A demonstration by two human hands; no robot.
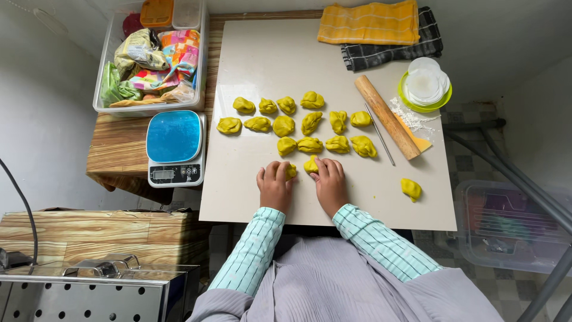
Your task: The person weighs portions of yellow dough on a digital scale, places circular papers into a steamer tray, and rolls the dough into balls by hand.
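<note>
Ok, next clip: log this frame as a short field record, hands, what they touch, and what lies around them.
left hand: on a yellow dough piece, fingers curled over it
right hand: on another dough lump
work surface: pale board
dough rows: many yellow pieces beyond the hands
stray dough: alone, right of the hands
rolling pin: wooden, lying diagonally, thin metal rod beside it
scale: blue top, left of board
cloths: orange on dark checked, far edge
</note>
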